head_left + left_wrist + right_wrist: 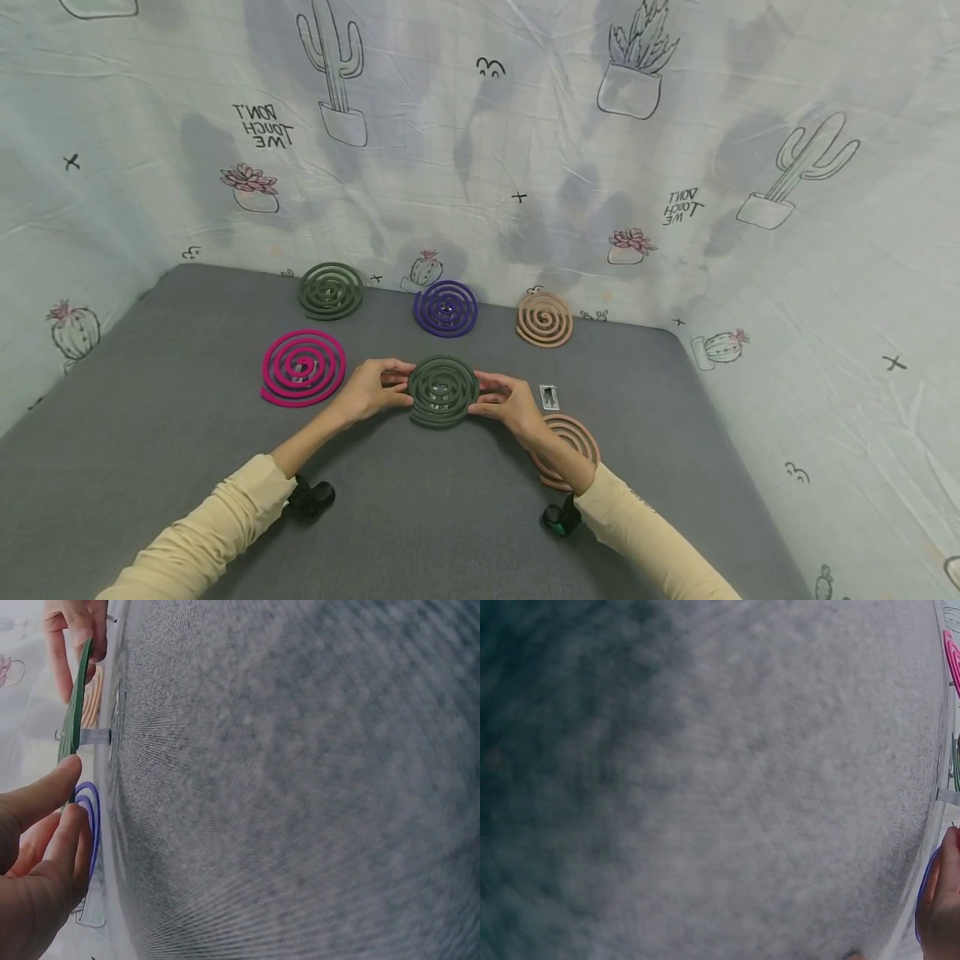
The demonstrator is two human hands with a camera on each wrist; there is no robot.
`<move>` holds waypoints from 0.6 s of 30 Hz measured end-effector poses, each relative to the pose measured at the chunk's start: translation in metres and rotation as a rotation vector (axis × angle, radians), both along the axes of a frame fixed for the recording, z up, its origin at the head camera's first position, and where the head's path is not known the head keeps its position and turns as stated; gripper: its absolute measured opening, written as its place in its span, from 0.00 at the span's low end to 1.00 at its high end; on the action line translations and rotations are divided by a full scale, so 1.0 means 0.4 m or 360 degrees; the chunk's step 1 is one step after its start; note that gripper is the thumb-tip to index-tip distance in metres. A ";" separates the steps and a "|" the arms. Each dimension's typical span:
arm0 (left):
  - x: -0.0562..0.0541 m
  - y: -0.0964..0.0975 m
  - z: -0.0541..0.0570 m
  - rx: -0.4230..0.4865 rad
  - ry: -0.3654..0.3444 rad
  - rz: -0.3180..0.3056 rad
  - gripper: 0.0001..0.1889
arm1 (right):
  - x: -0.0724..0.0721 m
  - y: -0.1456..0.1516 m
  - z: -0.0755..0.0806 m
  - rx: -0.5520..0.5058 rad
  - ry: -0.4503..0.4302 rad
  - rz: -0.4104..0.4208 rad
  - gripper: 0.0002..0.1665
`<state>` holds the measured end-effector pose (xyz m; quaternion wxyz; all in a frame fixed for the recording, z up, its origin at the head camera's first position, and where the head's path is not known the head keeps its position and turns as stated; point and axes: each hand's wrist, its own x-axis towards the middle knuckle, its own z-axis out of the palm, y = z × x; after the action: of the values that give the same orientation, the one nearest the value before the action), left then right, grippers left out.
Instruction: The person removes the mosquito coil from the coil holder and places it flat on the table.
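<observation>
Both hands hold one dark green mosquito coil (442, 360) by opposite edges, near the middle of the grey table. On its left edge, the left hand (371, 389) pinches the rim between thumb and fingers; the right hand (513, 406) grips the right edge the same way. In the left wrist view the green coil (73, 720) appears nearly edge-on, raised over the table on a small metal stand (95, 736). The left hand (45, 847) is close in that view. The right wrist view catches the right hand (941, 900) only at its border.
A pink coil (267, 367) lies left of the hands. Along the back stand another green coil (303, 292), a purple coil (417, 308) and a tan coil (521, 321). Another tan coil (592, 442) lies partly under the right forearm, with a small metal stand (549, 397) behind it.
</observation>
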<state>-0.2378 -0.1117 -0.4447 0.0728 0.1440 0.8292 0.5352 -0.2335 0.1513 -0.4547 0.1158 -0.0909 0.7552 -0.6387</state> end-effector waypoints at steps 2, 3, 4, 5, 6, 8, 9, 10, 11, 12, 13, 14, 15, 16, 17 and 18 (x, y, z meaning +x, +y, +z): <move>0.000 -0.001 0.000 0.0002 0.0007 0.0001 0.27 | 0.000 0.000 0.001 -0.0001 -0.0010 -0.0012 0.35; 0.000 -0.001 0.000 0.0005 0.0009 -0.0001 0.27 | 0.000 -0.001 0.001 -0.0003 -0.0015 -0.0015 0.35; -0.001 -0.002 0.000 0.0007 0.0009 -0.0006 0.27 | -0.001 0.000 0.002 -0.0006 -0.0022 -0.0017 0.35; -0.001 -0.002 0.000 0.0008 0.0011 -0.0011 0.27 | -0.001 0.000 0.002 -0.0009 -0.0023 -0.0015 0.36; -0.001 -0.003 0.000 0.0013 0.0013 -0.0017 0.27 | -0.001 0.000 0.002 -0.0017 -0.0032 -0.0015 0.36; -0.001 -0.004 -0.001 0.0018 0.0017 -0.0029 0.27 | -0.002 0.002 0.003 -0.0026 -0.0030 -0.0004 0.36; -0.001 -0.005 -0.001 0.0020 0.0019 -0.0035 0.27 | -0.003 0.002 0.003 -0.0030 -0.0031 0.0000 0.36; -0.001 -0.005 -0.001 0.0021 0.0020 -0.0035 0.27 | -0.003 0.003 0.004 -0.0033 -0.0033 0.0004 0.36; -0.001 -0.005 0.000 0.0022 0.0020 -0.0036 0.27 | -0.004 0.003 0.004 -0.0036 -0.0036 0.0008 0.36; -0.001 -0.004 0.000 0.0023 0.0019 -0.0036 0.27 | -0.004 0.004 0.005 -0.0036 -0.0039 0.0012 0.36; 0.000 -0.004 0.001 0.0017 0.0023 -0.0037 0.27 | -0.004 0.004 0.005 -0.0035 -0.0042 0.0015 0.36; 0.000 -0.004 0.002 0.0018 0.0016 -0.0031 0.27 | -0.004 0.004 0.006 -0.0035 -0.0046 0.0016 0.36; 0.001 -0.003 0.003 0.0018 0.0009 -0.0026 0.27 | -0.004 0.004 0.008 -0.0034 -0.0048 0.0018 0.36; 0.001 -0.003 0.005 0.0016 0.0004 -0.0021 0.27 | -0.004 0.004 0.010 -0.0033 -0.0049 0.0020 0.37; 0.001 -0.003 0.006 0.0014 0.0002 -0.0023 0.27 | -0.004 0.004 0.012 -0.0029 -0.0048 0.0021 0.36; 0.000 -0.002 0.007 0.0014 0.0000 -0.0022 0.27 | -0.005 0.005 0.013 -0.0028 -0.0048 0.0021 0.36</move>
<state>-0.2377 -0.1127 -0.4418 0.0759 0.1501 0.8257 0.5385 -0.2353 0.1531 -0.4494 0.1305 -0.0873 0.7472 -0.6458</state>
